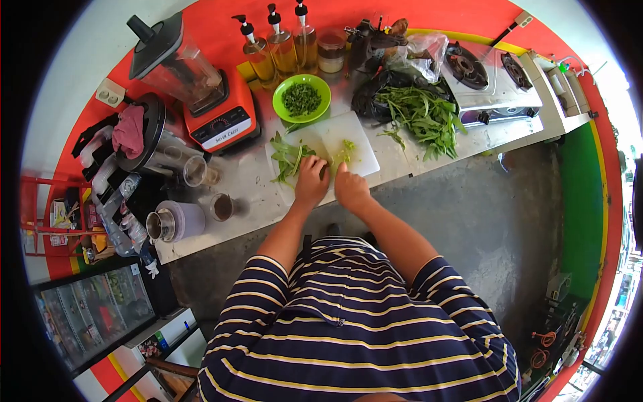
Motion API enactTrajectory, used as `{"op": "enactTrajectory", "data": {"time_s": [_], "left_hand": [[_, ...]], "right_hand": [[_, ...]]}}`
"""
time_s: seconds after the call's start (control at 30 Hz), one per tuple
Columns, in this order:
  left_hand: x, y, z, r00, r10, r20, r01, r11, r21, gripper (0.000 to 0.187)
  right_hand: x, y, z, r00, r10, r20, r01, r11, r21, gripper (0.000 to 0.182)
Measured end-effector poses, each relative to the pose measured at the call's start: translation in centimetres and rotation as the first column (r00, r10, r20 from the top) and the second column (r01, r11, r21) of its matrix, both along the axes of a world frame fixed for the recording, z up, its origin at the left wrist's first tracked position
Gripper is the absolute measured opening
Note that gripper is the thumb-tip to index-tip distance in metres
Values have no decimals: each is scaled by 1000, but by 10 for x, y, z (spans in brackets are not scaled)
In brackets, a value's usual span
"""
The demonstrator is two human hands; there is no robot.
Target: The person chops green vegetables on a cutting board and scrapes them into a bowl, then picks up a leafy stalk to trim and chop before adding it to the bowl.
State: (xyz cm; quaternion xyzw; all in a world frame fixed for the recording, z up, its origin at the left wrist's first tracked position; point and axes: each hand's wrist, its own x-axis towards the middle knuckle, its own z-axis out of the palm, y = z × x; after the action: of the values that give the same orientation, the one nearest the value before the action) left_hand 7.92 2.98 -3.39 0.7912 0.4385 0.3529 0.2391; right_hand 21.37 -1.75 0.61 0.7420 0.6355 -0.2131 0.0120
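A white cutting board (pixel 358 127) lies on the metal counter. My left hand (pixel 313 181) rests on it with bent fingers, pressing on the stems of some green leaves (pixel 288 158). Beside it, my right hand (pixel 351 186) is closed, seemingly round a knife handle; the blade (pixel 333 149) points away from me and is hard to make out. Light green cut pieces (pixel 347 151) lie right of the blade. Behind the board stands a bright green bowl (pixel 323 110) with chopped greens (pixel 301 98) in it. A large heap of leafy stems (pixel 429 117) sits to the right, by a black plastic bag.
A red blender (pixel 224 120) stands at the left, near three pump bottles (pixel 282 53). Cups (pixel 222 207) and a steel container (pixel 175 221) are at the left front. A gas stove (pixel 492 80) is at the right. The counter's front edge (pixel 268 224) runs below my hands.
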Motion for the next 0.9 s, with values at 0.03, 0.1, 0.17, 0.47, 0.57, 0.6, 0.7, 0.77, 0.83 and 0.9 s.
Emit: {"op": "enactTrajectory", "data": {"time_s": [0.03, 0.1, 0.17, 0.47, 0.57, 0.6, 0.7, 0.77, 0.83, 0.9], "left_hand": [[1, -1, 1, 1000, 12, -6, -12, 1000, -5, 14], [2, -3, 3, 1000, 19, -13, -19, 1000, -9, 15], [4, -2, 3, 999, 30, -40, -31, 999, -9, 16], [4, -1, 2, 998, 8, -63, -8, 1000, 4, 16], [6, -2, 3, 999, 14, -29, -14, 1000, 18, 15], [6, -3, 4, 1000, 12, -29, -12, 1000, 17, 15], [7, -2, 6, 998, 33, -53, -33, 999, 16, 14], [7, -2, 5, 999, 26, -44, -24, 999, 40, 14], [7, -2, 4, 999, 18, -50, -16, 999, 43, 14], [6, -1, 3, 998, 16, -54, -13, 999, 44, 15]], "right_hand": [[1, 0, 2, 999, 32, 0, -32, 999, 21, 25], [0, -10, 6, 1000, 28, 0, -28, 1000, -1, 25], [-3, -19, 8, 1000, 29, 12, -28, 999, -17, 24], [2, -4, 7, 995, 76, 72, -80, 995, 55, 24], [-2, -16, 12, 997, 67, 32, -65, 997, -38, 28], [-4, -22, 10, 999, 34, -1, -34, 997, -64, 29], [-4, -17, 5, 999, -4, -36, 1, 997, -71, 31], [-1, -11, 1, 999, -15, -43, 13, 998, -59, 32], [6, -3, 4, 998, 66, -18, -65, 998, 11, 32], [4, -6, 6, 997, 71, -1, -71, 997, 9, 30]]}}
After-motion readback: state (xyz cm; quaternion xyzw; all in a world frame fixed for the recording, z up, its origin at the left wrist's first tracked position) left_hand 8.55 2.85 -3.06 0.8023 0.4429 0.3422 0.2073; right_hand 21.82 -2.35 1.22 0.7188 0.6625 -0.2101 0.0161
